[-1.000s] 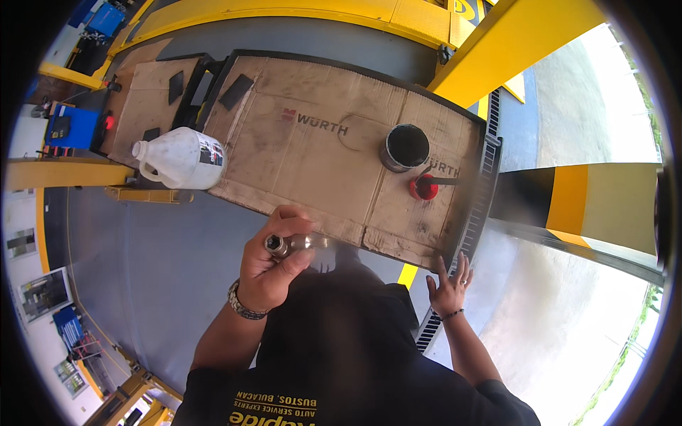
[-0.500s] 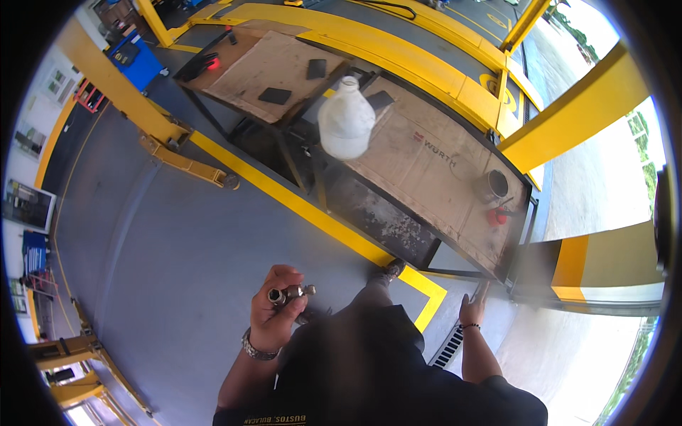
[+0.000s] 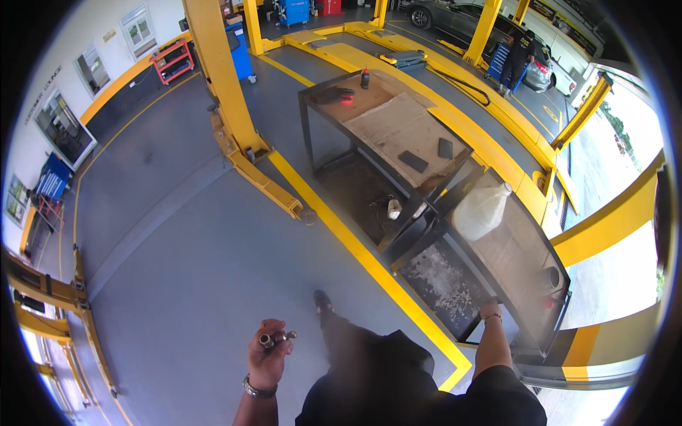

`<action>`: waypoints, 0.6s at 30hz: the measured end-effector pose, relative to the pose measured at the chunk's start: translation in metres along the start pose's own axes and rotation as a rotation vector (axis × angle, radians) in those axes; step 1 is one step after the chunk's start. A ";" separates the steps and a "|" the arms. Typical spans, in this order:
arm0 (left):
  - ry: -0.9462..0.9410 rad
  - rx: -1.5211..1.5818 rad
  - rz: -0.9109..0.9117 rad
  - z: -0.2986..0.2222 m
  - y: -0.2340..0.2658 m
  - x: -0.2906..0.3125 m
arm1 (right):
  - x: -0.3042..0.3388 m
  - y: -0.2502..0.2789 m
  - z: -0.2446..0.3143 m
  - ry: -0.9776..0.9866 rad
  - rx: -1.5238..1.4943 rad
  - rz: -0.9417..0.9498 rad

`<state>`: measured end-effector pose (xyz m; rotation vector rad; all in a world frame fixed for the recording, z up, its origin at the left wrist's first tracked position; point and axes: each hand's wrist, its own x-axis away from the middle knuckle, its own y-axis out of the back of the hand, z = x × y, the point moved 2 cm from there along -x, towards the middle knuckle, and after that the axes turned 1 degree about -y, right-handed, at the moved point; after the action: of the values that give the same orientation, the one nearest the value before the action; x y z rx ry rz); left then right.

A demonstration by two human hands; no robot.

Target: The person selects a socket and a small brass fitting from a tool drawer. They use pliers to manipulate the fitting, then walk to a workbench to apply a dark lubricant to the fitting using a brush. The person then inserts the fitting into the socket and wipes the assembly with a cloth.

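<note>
My left hand (image 3: 267, 358) is closed around a short shiny metal socket (image 3: 274, 339). One end of it is hollow, and a narrower knobbed end sticks out past my fingers. My right hand (image 3: 490, 309) reaches forward to the near edge of the right workbench (image 3: 522, 245). Its fingers are blurred and partly lost against the bench edge, so whether it grips anything is unclear. A whitish translucent plastic jug (image 3: 482, 211) stands on that bench beyond my right hand. Farther right on the same top sits a grey metal can (image 3: 550, 277).
Another workbench (image 3: 376, 106) holds dark flat pads (image 3: 413, 161), dark gloves (image 3: 332, 95) and a small bottle (image 3: 365, 78). A yellow lift post (image 3: 224, 78) with a low arm (image 3: 263, 192) rises at left. Far off, a person (image 3: 517, 60) stands by a blue tool cart.
My view has swung up and left, showing more of the workshop. My right hand has come from beside my body to the bench edge. My left hand keeps hold of the socket.
</note>
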<state>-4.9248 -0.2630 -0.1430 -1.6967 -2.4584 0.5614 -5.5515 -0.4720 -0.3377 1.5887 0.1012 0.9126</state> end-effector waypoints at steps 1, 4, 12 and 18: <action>-0.013 -0.030 0.005 -0.002 0.015 -0.017 | 0.012 -0.014 0.020 0.036 0.047 0.129; -0.067 -0.137 0.005 -0.018 0.058 -0.067 | 0.051 -0.092 0.090 0.230 0.288 0.041; -0.109 -0.114 -0.447 -0.106 0.226 -0.138 | 0.334 -0.287 0.526 1.321 0.982 0.566; -0.181 0.030 -0.734 -0.126 0.347 -0.186 | 0.605 -0.302 0.777 1.855 0.471 0.427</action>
<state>-4.5126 -0.2963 -0.1264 -0.6444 -2.8994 0.6516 -4.5480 -0.6902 -0.2647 0.5974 1.3527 2.5535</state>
